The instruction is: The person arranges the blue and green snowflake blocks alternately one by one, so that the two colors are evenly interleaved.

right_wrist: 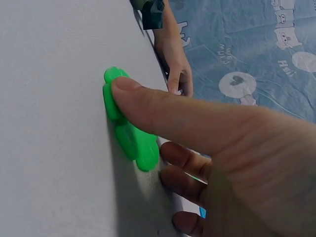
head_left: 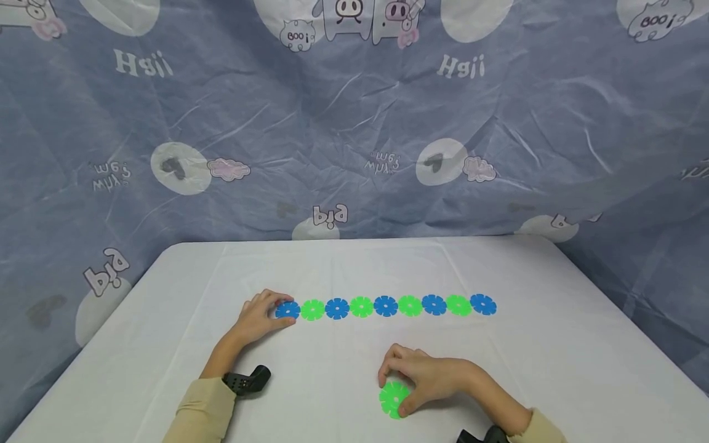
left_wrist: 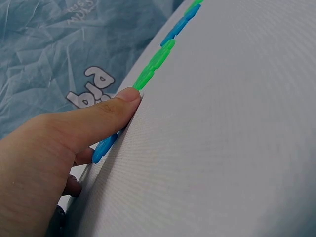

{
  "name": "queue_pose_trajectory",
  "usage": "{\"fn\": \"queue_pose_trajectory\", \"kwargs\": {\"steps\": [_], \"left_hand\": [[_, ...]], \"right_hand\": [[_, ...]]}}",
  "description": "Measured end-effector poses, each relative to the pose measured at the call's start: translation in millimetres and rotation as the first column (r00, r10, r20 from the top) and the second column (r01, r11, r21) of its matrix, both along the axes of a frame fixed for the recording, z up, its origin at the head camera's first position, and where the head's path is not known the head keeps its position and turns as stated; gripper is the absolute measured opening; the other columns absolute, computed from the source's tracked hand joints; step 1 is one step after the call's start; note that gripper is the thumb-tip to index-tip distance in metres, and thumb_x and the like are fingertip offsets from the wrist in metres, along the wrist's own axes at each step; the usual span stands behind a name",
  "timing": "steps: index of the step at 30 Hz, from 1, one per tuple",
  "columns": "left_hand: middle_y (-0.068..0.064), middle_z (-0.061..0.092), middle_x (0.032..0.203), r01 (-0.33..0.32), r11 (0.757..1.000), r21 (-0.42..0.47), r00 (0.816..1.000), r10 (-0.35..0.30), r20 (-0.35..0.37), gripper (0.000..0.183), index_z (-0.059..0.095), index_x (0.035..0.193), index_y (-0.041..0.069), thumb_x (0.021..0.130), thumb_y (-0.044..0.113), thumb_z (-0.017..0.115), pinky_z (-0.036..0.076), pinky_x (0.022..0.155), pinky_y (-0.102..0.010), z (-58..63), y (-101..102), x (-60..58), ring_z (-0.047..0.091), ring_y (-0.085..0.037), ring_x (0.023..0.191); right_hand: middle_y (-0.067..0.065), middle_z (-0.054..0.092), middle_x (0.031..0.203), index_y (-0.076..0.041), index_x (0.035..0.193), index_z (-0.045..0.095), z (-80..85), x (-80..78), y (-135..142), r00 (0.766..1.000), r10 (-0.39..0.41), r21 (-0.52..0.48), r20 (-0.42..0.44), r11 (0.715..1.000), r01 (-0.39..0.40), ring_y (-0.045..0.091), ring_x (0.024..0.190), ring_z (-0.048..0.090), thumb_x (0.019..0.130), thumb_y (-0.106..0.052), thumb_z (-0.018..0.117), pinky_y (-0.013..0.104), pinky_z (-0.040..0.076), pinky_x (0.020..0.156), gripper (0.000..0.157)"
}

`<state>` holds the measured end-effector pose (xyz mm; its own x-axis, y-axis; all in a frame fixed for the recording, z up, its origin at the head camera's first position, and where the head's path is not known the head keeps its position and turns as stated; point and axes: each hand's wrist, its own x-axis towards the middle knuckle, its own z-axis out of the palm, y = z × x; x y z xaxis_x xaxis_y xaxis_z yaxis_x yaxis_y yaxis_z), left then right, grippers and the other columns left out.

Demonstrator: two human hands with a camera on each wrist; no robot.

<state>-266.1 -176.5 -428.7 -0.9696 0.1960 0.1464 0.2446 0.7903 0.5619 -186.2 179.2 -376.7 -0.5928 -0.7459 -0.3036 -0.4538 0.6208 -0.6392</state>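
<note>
A straight row of flat, notched flower-shaped plastic discs, blue and green by turns, lies across the white table. At its left end my left hand [head_left: 256, 319] holds a blue notched disc [head_left: 287, 310] between thumb and fingers. The left wrist view shows the thumb over that blue disc [left_wrist: 104, 148], partly covering it, beside a green disc [left_wrist: 155, 64]. Nearer the front, my right hand [head_left: 434, 376] pinches a separate green notched disc [head_left: 390, 397] by its edge. In the right wrist view this green disc [right_wrist: 143, 143] stands tilted, thumb across its upper part.
A blue disc [head_left: 484, 304] ends the row on the right. White cloth covers the table [head_left: 310, 381]. Behind it hangs a blue-grey printed curtain [head_left: 354, 111]. A black device [head_left: 247, 381] is strapped at the left wrist, and another [head_left: 487, 435] shows at the right.
</note>
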Motion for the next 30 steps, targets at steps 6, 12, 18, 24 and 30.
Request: {"fn": "queue_pose_trajectory", "kwargs": {"steps": [6, 12, 18, 24, 30], "left_hand": [[-0.003, 0.052, 0.102, 0.000, 1.000, -0.001, 1.000, 0.000, -0.013, 0.049, 0.060, 0.114, 0.020, 0.074, 0.046, 0.069, 0.025, 0.075, -0.034, -1.5, -0.9, 0.3, 0.045, -0.021, 0.098], [-0.003, 0.052, 0.103, -0.005, 1.000, -0.001, 1.000, 0.005, -0.001, 0.050, 0.060, 0.115, 0.020, 0.074, 0.047, 0.069, 0.025, 0.076, -0.034, 0.1, 0.0, 0.4, 0.045, -0.021, 0.098], [-0.003, 0.052, 0.102, -0.008, 1.000, -0.010, 1.000, 0.008, 0.007, 0.050, 0.060, 0.115, 0.020, 0.074, 0.047, 0.069, 0.026, 0.076, -0.034, 0.2, 0.3, 0.2, 0.045, -0.020, 0.097], [-0.003, 0.052, 0.103, -0.006, 1.000, -0.012, 1.000, 0.006, 0.013, 0.050, 0.060, 0.115, 0.020, 0.074, 0.047, 0.069, 0.026, 0.076, -0.034, -1.1, 0.3, -0.6, 0.044, -0.020, 0.097], [-0.003, 0.051, 0.103, -0.003, 1.000, -0.004, 1.000, 0.003, 0.009, 0.050, 0.060, 0.115, 0.020, 0.074, 0.047, 0.069, 0.025, 0.075, -0.033, -1.2, 0.2, -1.0, 0.044, -0.020, 0.097]], "right_hand": [[-0.016, 0.045, 0.083, -0.027, 0.097, 0.046, 2.3, -0.9, -1.2, 0.998, -0.006, -0.039, 0.068, 0.999, 0.009, -0.001, 0.083, 0.040, 0.076, -0.025, 0.072, 0.019, 0.034, 0.074, 0.034], [-0.012, 0.042, 0.069, -0.019, 0.102, 0.047, 6.0, -13.2, 12.2, 0.990, 0.040, -0.142, 0.138, 0.990, -0.020, -0.001, 0.072, 0.039, 0.082, -0.019, 0.065, 0.016, 0.034, 0.067, 0.027], [0.000, 0.059, 0.095, -0.011, 0.111, 0.047, 1.2, -40.4, 49.0, 0.984, -0.093, -0.215, 0.154, 0.969, 0.126, 0.005, 0.077, 0.047, 0.088, -0.021, 0.059, 0.022, 0.038, 0.069, 0.027], [0.004, 0.052, 0.088, -0.006, 0.122, 0.043, -6.4, -61.6, 95.5, 0.938, -0.337, -0.246, 0.083, 0.905, 0.347, 0.007, 0.068, 0.046, 0.091, -0.026, 0.054, 0.026, 0.040, 0.062, 0.038], [0.009, 0.051, 0.094, -0.007, 0.127, 0.041, -14.2, -72.6, 134.1, 0.813, -0.581, -0.350, -0.033, 0.768, 0.535, 0.007, 0.068, 0.046, 0.091, -0.028, 0.054, 0.025, 0.042, 0.058, 0.044]]}}
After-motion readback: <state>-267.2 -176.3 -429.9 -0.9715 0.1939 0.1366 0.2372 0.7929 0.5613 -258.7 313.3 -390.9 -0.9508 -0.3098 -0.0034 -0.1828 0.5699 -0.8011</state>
